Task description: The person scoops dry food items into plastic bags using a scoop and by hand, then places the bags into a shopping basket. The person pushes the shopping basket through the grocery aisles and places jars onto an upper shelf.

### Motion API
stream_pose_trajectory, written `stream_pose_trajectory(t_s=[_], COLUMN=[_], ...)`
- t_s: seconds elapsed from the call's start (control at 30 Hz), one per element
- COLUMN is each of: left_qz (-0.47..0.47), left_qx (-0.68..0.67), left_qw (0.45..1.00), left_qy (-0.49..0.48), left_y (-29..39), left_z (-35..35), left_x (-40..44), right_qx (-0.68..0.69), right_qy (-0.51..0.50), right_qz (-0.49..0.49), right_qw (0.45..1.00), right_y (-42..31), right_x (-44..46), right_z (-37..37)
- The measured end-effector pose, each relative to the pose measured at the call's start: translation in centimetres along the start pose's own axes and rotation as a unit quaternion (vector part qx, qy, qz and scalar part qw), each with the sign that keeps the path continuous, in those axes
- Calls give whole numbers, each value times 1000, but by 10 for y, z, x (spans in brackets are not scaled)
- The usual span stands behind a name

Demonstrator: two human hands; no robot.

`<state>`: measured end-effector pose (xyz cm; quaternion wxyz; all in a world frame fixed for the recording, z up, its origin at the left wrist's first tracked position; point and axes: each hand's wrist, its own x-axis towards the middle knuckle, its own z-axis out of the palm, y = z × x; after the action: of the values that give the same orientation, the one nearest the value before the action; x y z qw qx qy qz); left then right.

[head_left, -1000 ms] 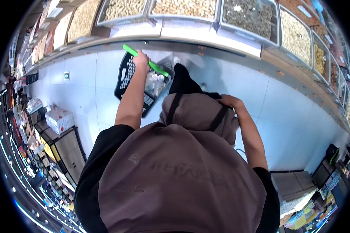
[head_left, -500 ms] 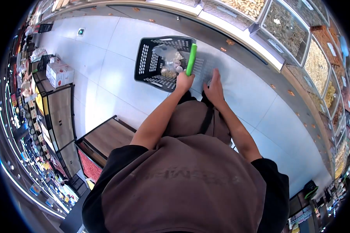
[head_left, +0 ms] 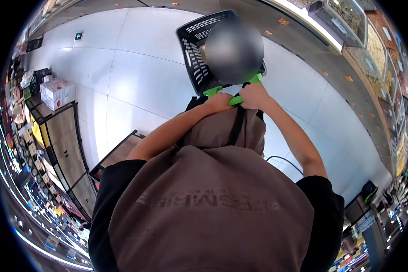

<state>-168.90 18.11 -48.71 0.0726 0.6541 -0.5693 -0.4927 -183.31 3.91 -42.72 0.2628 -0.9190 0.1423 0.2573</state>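
Note:
Both of my hands are closed round the green handle (head_left: 235,100) of a black shopping basket (head_left: 196,59), close in front of my waist. On the left, my left hand (head_left: 218,103) grips the handle. Beside it, my right hand (head_left: 255,96) holds the same handle just right of the middle. The basket hangs or stands beyond my hands, its perforated side facing left. A round grey blur hides most of its inside, so its contents can hardly be made out.
Bulk food bins (head_left: 335,25) run along the counter at the upper right. A low wooden shelf unit (head_left: 64,140) stands at the left with a white carton (head_left: 57,93) on it. Another wooden unit (head_left: 118,152) is nearer my left arm. Pale tiles cover the floor (head_left: 136,68).
The basket has swung from my left side to the front. My right hand, first at my clothing and then open in the air, has taken hold of the handle beside my left hand.

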Motion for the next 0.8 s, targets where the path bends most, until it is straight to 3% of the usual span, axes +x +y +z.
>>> stream_pose_trajectory(t_s=[0.1, 0.17, 0.3, 0.37, 0.43, 0.5, 0.53, 0.6, 0.63, 0.7, 0.8], left_qz=[2, 73, 112, 99, 186, 203, 210, 128, 139, 30, 6], left_qx=[77, 105, 199, 280, 373, 345, 348, 440, 447, 443, 468], left_qw=[996, 992, 972, 952, 904, 916, 913, 884, 879, 888, 872], left_qy=[-42, -20, -56, -77, -97, -17, -26, 97, 91, 123, 143], left_y=[-13, -24, -27, -32, -43, -70, -66, -59, -61, -72, -60], left_z=[-22, -37, -79, -99, -120, -131, -133, -150, -155, -157, -167], left_x=[-29, -43, -58, -59, -51, -46, -48, -53, -50, -42, -47], right_qx=[77, 123, 284, 331, 391, 419, 437, 457, 470, 469, 491], right_qy=[9, 3, 51, 72, 132, 175, 213, 276, 330, 321, 293], right_qz=[66, 100, 153, 166, 177, 189, 194, 194, 189, 210, 267], right_qw=[995, 987, 945, 926, 893, 871, 852, 823, 796, 796, 776], right_y=[-43, -69, -106, -122, -138, -152, -158, -170, -175, -180, -201], right_x=[2, 4, 23, 44, 66, 75, 79, 101, 114, 139, 133], right_z=[21, 36, 63, 78, 83, 67, 58, 52, 51, 51, 19])
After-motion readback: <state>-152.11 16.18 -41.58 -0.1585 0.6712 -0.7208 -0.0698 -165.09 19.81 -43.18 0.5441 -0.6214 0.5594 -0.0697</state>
